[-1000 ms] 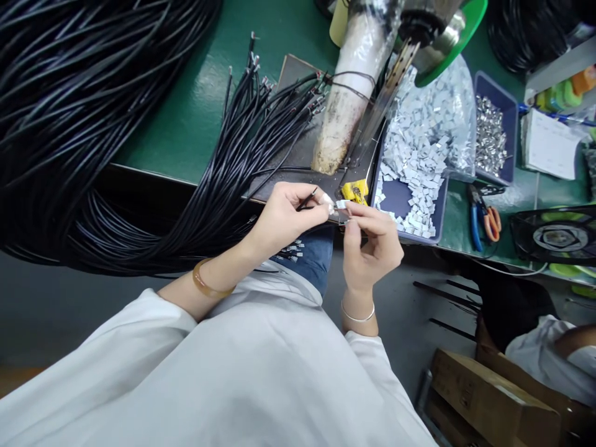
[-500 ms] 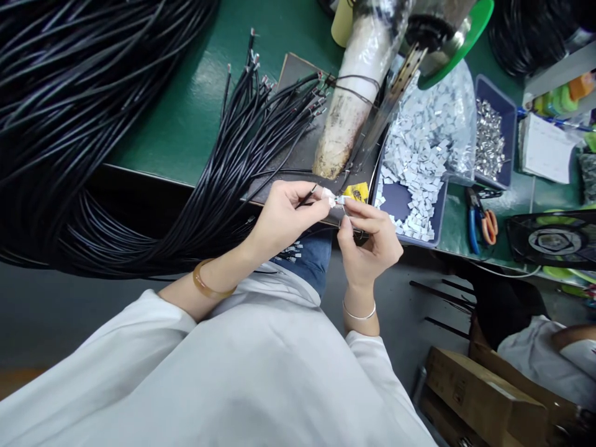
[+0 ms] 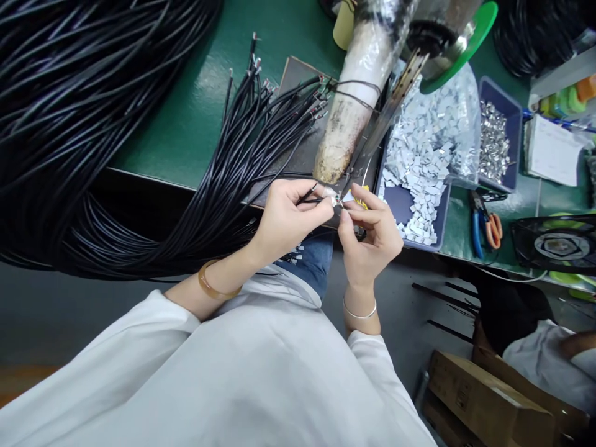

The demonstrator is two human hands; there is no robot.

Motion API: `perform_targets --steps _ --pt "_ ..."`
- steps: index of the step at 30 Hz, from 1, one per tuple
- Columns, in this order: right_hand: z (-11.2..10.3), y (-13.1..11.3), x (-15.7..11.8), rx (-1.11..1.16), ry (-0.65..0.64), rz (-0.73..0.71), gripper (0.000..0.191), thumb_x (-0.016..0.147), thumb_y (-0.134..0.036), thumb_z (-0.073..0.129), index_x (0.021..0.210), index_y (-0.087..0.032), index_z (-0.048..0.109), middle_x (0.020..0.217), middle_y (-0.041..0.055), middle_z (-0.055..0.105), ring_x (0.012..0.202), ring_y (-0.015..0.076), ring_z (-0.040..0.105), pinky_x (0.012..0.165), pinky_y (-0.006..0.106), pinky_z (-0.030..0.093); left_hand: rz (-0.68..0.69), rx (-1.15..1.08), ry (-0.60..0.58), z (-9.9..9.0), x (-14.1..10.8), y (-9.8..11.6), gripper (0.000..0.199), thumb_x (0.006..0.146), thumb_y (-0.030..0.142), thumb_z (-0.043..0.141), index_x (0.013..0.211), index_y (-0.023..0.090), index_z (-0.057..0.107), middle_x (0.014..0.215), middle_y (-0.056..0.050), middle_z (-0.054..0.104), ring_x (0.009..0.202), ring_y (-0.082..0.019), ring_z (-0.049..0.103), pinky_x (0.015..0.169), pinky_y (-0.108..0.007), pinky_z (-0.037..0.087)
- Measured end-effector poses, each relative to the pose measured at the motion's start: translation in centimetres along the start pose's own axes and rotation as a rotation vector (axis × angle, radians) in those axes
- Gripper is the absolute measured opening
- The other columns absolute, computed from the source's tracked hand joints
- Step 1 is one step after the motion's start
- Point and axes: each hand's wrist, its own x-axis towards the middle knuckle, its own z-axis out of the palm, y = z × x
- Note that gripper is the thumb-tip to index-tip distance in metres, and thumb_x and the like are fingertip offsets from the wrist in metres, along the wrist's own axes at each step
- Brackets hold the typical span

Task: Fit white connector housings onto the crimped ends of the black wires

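Note:
My left hand (image 3: 291, 214) pinches the end of a black cable (image 3: 308, 193) between thumb and forefinger, with white wrapping on the fingertips. Close against it on the right, my right hand (image 3: 370, 233) has its fingers bent around a small white connector piece (image 3: 347, 197) at the cable's tip. Thin wire ends show between the two hands, too small to make out. A yellow piece (image 3: 361, 202) lies behind the right fingers, partly hidden. Many black cables with bared ends (image 3: 261, 130) lie on a dark board (image 3: 291, 74) behind the left hand.
A soot-marked white tube (image 3: 344, 118) hangs above the hands. To the right stand a tray of white pieces (image 3: 403, 202), a bin of metal parts (image 3: 494, 139) and pliers (image 3: 484, 226). A large cable bundle (image 3: 93, 93) fills the left. Another person's arm (image 3: 580, 341) shows lower right.
My right fingers have shifted at the cable tip, the forefinger lifting higher. The white piece now sits tilted, and more of the yellow piece is covered. The view has shifted slightly.

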Motion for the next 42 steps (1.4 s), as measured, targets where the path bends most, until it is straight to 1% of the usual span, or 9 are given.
perform_targets --steps 6,12,16,23,28,32,37,39,42 --pt "-0.1 -0.4 0.2 -0.008 0.017 -0.029 0.004 0.089 -0.022 0.061 0.085 -0.023 0.06 0.115 0.006 0.071 0.102 0.0201 0.072 0.081 0.04 0.066 0.04 0.022 0.003 -0.1 -0.1 0.1 0.009 0.07 0.018 0.068 0.064 0.013 0.068 0.06 0.001 0.06 0.051 -0.006 0.044 0.048 -0.019 0.033" --pt "-0.2 -0.4 0.4 -0.012 0.023 -0.02 0.007 0.086 -0.016 0.064 0.088 -0.023 0.063 0.103 0.0034 0.074 0.089 0.016 0.073 0.061 0.027 0.062 0.049 0.058 -0.035 -0.2 -0.1 -0.4 0.008 0.071 0.017 0.066 0.064 0.013 0.067 0.055 0.003 0.052 0.048 -0.004 0.035 0.045 -0.019 0.027" --pt "-0.1 -0.7 0.7 -0.083 0.049 -0.041 0.007 0.086 -0.017 0.065 0.086 -0.023 0.066 0.102 0.0038 0.074 0.094 0.0186 0.073 0.06 0.029 0.061 0.125 0.094 -0.009 -0.1 -0.2 -0.1 0.009 0.073 0.016 0.064 0.064 0.013 0.068 0.052 0.005 0.046 0.047 -0.004 0.029 0.045 -0.02 0.024" --pt "-0.1 -0.4 0.3 0.018 0.066 -0.011 0.007 0.086 -0.018 0.066 0.084 -0.023 0.062 0.099 0.002 0.073 0.088 0.0162 0.073 0.061 0.028 0.06 0.093 0.093 -0.076 -0.3 -0.2 -0.4 0.01 0.072 0.016 0.064 0.063 0.013 0.066 0.056 0.003 0.051 0.049 -0.004 0.034 0.045 -0.018 0.028" --pt "-0.2 -0.6 0.6 -0.062 0.046 0.01 0.003 0.087 -0.021 0.066 0.086 -0.024 0.066 0.097 0.0015 0.073 0.085 0.0154 0.072 0.058 0.027 0.057 0.1 0.137 -0.062 -0.3 -0.4 -0.3 0.01 0.074 0.019 0.064 0.066 0.013 0.067 0.059 0.002 0.055 0.052 -0.005 0.038 0.046 -0.017 0.031" --pt "-0.2 -0.9 0.8 -0.095 0.07 -0.048 0.008 0.084 -0.017 0.069 0.083 -0.024 0.066 0.097 0.0007 0.074 0.09 0.0168 0.072 0.061 0.029 0.059 0.144 0.161 -0.074 -0.4 -0.4 0.1 0.009 0.073 0.017 0.063 0.067 0.013 0.068 0.056 0.003 0.051 0.05 -0.005 0.035 0.045 -0.017 0.029" --pt "0.3 -0.6 0.1 -0.077 0.086 -0.128 0.011 0.083 -0.015 0.068 0.084 -0.024 0.063 0.096 0.0007 0.075 0.09 0.017 0.074 0.073 0.032 0.063 0.038 0.099 -0.133 -0.7 -0.2 0.0 0.011 0.074 0.018 0.064 0.065 0.013 0.068 0.056 0.003 0.053 0.05 -0.005 0.034 0.046 -0.018 0.03" --pt "-0.3 -0.6 -0.2 -0.03 0.09 -0.077 0.008 0.087 -0.017 0.065 0.089 -0.024 0.063 0.095 0.0001 0.076 0.083 0.0166 0.075 0.067 0.031 0.062 0.008 0.092 -0.151 -0.8 -0.2 -0.1 0.011 0.074 0.019 0.065 0.066 0.013 0.068 0.057 0.003 0.054 0.05 -0.005 0.034 0.046 -0.019 0.029" --pt "-3.0 -1.1 -0.2 -0.04 0.202 0.002 0.004 0.092 -0.026 0.06 0.094 -0.029 0.062 0.078 -0.0048 0.07 0.053 0.0123 0.065 0.044 0.028 0.051 0.014 0.12 -0.236 -1.0 -0.6 -0.2 0.014 0.079 0.022 0.064 0.069 0.014 0.069 0.054 0.004 0.05 0.048 -0.005 0.032 0.047 -0.021 0.025"
